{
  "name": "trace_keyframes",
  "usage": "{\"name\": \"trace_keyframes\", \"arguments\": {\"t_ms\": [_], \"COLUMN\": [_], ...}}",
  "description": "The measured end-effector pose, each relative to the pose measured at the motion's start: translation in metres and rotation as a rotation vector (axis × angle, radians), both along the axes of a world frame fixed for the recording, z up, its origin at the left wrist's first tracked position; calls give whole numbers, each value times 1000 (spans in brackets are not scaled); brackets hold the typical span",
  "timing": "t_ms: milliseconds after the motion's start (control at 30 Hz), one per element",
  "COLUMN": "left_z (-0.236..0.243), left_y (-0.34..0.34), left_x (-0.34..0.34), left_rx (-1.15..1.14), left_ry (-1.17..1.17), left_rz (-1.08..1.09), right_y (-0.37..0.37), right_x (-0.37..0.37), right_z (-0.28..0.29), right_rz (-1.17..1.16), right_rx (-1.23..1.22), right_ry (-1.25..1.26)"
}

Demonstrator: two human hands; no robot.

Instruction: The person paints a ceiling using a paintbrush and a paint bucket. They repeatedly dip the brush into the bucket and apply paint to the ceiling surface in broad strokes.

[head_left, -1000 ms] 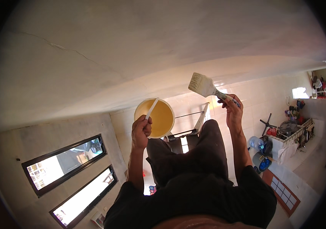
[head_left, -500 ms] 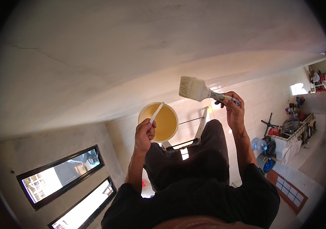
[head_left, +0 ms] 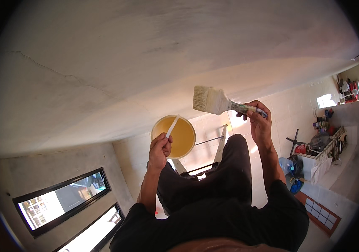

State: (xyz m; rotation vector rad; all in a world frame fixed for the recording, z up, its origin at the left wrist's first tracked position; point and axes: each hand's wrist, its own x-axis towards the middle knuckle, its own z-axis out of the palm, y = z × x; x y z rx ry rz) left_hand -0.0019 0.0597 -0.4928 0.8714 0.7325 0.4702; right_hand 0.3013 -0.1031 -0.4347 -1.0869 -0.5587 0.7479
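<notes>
My left hand (head_left: 161, 152) grips the white strap-like handle (head_left: 172, 126) of a round bucket (head_left: 181, 140) with pale yellow inside; whether that is liquid I cannot tell clearly. My right hand (head_left: 257, 122) is closed round the stained handle of a wide paintbrush (head_left: 209, 100), its pale, paint-coated bristles pointing left, above and right of the bucket. Beneath the bucket and between my legs stands a metal stepladder (head_left: 221, 147), partly hidden. A pale wall surface (head_left: 145, 71) with a thin crack and grey patches stretches across the upper view.
Two narrow black-framed windows (head_left: 61, 200) sit at lower left. Far below at right are a cluttered tiled counter (head_left: 328, 147), a blue water jug (head_left: 285, 165) and an orange-framed window or door (head_left: 317, 212). Pale floor tiles (head_left: 288, 117) surround the ladder.
Over the last second the brush has shifted left and a little down, its bristles turning more level. The bucket and my left hand sit slightly lower and further right in view.
</notes>
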Motion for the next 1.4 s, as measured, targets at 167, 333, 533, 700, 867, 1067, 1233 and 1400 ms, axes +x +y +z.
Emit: {"name": "trace_keyframes", "arguments": {"t_ms": [167,333,533,700,867,1067,1233,1400], "left_z": [-28,-44,6,22,27,32,37,47], "left_y": [-4,-20,-10,-14,-12,-14,-12,-12], "left_x": [6,5,21,28,31,32,36,37], "left_rx": [8,2,13,38,80,69,74,114], "left_ry": [-13,17,-43,-109,-121,-115,-139,-161], "left_rz": [3,48,135,217,245,303,277,260], "right_y": [3,9,83,171,250,235,136,97], "right_x": [9,4,3,-18,-39,17,103,96], "right_z": [-20,-31,34,52,27,21,31,43], "right_rz": [49,46,105,258,309,89,-126,-143], "right_rx": [-12,39,192,225,229,165,208,132], "right_ry": [-91,-73,-240,-379,-425,-649,-550,-524]}}
